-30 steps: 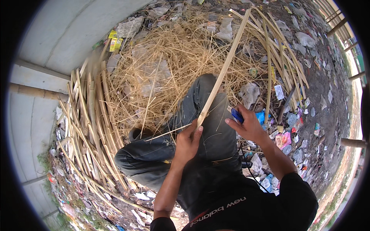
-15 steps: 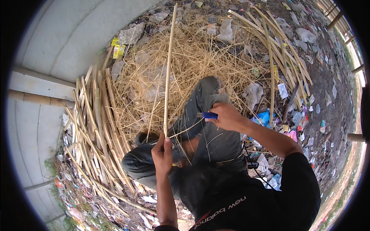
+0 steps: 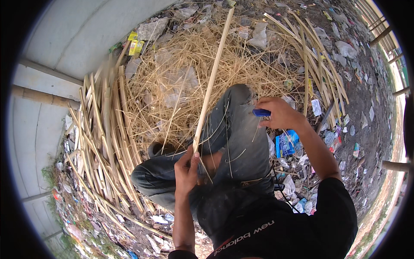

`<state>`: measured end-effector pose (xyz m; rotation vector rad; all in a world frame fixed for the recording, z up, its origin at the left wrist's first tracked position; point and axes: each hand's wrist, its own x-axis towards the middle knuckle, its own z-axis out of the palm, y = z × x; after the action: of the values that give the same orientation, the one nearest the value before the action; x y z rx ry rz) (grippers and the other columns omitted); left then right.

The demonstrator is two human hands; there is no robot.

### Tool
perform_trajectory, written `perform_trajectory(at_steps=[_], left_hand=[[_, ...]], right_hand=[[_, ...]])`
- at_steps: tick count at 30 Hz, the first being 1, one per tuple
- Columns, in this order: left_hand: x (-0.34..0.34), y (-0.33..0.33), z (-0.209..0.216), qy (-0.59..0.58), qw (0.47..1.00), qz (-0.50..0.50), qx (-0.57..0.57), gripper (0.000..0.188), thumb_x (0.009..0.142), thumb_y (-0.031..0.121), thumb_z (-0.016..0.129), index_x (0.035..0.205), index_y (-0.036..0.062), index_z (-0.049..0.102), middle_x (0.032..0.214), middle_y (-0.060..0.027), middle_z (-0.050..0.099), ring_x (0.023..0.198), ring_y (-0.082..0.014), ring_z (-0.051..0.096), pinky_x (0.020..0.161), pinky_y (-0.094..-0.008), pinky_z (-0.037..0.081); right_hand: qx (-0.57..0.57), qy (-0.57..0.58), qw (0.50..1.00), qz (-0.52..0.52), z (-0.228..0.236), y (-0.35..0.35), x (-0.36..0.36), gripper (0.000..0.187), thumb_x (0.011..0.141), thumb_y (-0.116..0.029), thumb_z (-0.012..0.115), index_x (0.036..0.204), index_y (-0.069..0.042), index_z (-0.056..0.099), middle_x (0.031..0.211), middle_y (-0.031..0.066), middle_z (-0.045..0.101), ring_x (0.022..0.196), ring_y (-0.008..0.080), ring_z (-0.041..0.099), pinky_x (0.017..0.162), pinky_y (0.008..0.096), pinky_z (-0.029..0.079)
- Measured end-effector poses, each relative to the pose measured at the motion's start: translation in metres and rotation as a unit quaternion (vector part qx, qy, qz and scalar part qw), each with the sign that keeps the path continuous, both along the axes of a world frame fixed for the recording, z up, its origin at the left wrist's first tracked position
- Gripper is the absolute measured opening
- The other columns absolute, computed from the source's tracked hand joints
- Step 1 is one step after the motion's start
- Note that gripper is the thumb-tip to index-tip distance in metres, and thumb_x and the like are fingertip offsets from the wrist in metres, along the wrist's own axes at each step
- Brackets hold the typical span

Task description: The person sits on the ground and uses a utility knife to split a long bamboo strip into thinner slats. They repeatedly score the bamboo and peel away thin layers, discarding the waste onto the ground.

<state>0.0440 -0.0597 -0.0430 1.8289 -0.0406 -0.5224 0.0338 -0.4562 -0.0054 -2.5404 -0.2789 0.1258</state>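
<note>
A long pale bamboo strip (image 3: 214, 71) slants up and away over my lap, its far end tipped to the right. My left hand (image 3: 186, 172) is closed around the strip's near end, the thumb lying along it. Off to the right, above my bent knee, my right hand (image 3: 278, 113) is wrapped round a blue-handled knife (image 3: 261, 112); its blade cannot be made out. Thin curled bamboo shavings (image 3: 235, 159) cling to my dark trousers (image 3: 248, 129). The two hands are well apart, and the knife does not touch the strip.
Shavings are heaped (image 3: 172, 82) on the ground before me. Split bamboo strips (image 3: 110, 134) are stacked at left beside a grey wall (image 3: 47, 103). More strips (image 3: 321, 64) lie at far right. Litter, including a blue packet (image 3: 286, 143), covers the ground at right.
The strip's far end has swung to the right as my left hand shifted slightly right. My right hand moved right and up with the knife, away from the strip.
</note>
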Motion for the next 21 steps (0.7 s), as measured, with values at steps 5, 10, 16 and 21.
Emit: perform_trajectory(at_steps=[5, 10, 16, 21], left_hand=[[0.004, -0.001, 0.0, -0.033, 0.998, -0.05, 0.011, 0.052, 0.106, 0.025, 0.068, 0.139, -0.0139, 0.059, 0.085, -0.0062, 0.064, 0.08, -0.0086, 0.054, 0.069, -0.0267, 0.047], [-0.006, -0.022, 0.003, 0.05, 0.992, -0.098, -0.054, 0.044, 0.11, 0.03, 0.06, 0.134, -0.0067, 0.063, 0.09, -0.0052, 0.068, 0.075, -0.0076, 0.055, 0.066, -0.025, 0.045], [-0.014, -0.059, -0.017, 0.187, 0.957, -0.196, -0.105, 0.045, 0.111, 0.034, 0.057, 0.136, -0.004, 0.056, 0.093, -0.0046, 0.066, 0.065, -0.0103, 0.055, 0.062, -0.0292, 0.049], [0.01, -0.032, -0.02, -0.103, 0.982, -0.149, 0.062, 0.05, 0.104, 0.03, 0.068, 0.136, -0.0058, 0.055, 0.101, -0.0192, 0.071, 0.077, -0.0235, 0.069, 0.074, -0.0376, 0.056]], right_hand=[[-0.119, 0.085, 0.979, -0.143, -0.026, -0.034, -0.024, 0.043, 0.077, -0.014, 0.086, 0.116, -0.003, 0.073, 0.102, 0.0157, 0.071, 0.095, 0.039, 0.07, 0.086, 0.0477, 0.055], [-0.166, -0.025, 0.887, -0.43, -0.011, -0.069, -0.038, 0.064, 0.077, -0.006, 0.083, 0.138, -0.003, 0.063, 0.121, 0.0228, 0.067, 0.113, 0.0422, 0.067, 0.097, 0.0483, 0.053], [-0.058, -0.044, 0.919, -0.389, -0.029, -0.05, -0.041, 0.078, 0.071, -0.004, 0.087, 0.143, -0.005, 0.056, 0.134, 0.0237, 0.062, 0.123, 0.0446, 0.063, 0.105, 0.0465, 0.051], [-0.068, 0.063, 0.913, -0.398, 0.015, -0.056, -0.057, 0.092, 0.067, -0.007, 0.089, 0.149, -0.009, 0.049, 0.142, 0.0241, 0.051, 0.118, 0.0443, 0.065, 0.103, 0.0491, 0.053]])
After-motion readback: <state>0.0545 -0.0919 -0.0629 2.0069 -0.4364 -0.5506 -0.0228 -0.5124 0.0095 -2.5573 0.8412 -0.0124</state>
